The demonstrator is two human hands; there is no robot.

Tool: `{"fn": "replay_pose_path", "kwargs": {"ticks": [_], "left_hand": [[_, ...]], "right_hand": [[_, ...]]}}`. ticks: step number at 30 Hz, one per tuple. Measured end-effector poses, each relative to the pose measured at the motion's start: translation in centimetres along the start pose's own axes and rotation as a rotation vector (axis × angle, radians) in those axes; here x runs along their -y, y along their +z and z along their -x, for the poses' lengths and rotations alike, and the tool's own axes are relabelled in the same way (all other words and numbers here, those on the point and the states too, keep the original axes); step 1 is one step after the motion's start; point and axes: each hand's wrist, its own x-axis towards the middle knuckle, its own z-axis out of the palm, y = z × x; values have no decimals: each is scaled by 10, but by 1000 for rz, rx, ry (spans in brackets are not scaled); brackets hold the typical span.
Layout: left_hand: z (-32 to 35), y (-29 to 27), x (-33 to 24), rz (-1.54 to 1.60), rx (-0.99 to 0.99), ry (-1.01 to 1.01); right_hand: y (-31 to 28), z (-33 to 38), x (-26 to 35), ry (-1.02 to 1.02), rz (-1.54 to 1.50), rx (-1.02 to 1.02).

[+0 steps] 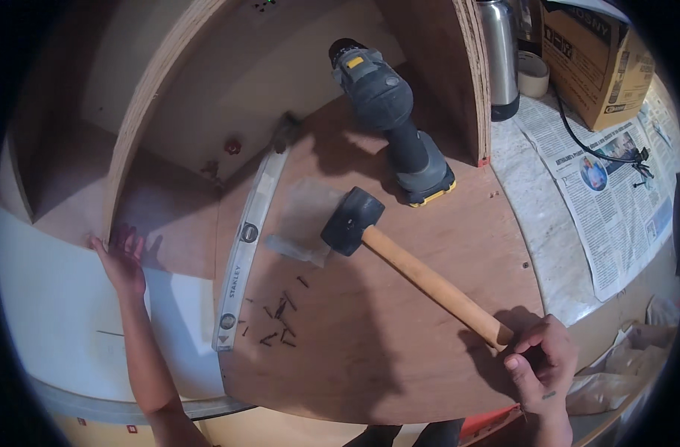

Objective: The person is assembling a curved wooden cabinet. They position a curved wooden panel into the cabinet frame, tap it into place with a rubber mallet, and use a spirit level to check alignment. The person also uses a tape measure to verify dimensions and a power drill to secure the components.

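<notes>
At the left, my left hand has its thumb on one side and its fingers on the other side of the lower front edge of an upright plywood panel. My right hand is loosely closed at the near right, by the handle end of a rubber mallet; whether anything is inside its curled fingers is hidden. The mallet has a black head and wooden handle, lying slantwise on the plywood board. To the left of it are several loose screws and a spirit level.
A cordless drill stands on its battery behind the mallet. Beside the head lies a clear plastic bag. Beyond the right-hand upright panel are a steel flask, a tape roll, a cardboard box and newspaper.
</notes>
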Motion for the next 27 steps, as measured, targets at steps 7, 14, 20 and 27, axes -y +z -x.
{"fn": "replay_pose_path", "kwargs": {"ticks": [7, 14, 20, 27], "left_hand": [[8, -46, 29, -198, -21, 29], [1, -40, 41, -22, -58, 136], [4, -59, 36, 129, -161, 222], [-7, -44, 44, 513, -21, 9]], "right_hand": [[6, -1, -2, 16, 45, 42], [16, 10, -1, 126, -103, 52], [13, 13, -13, 121, -19, 164], [4, 73, -45, -100, 187, -358]]}}
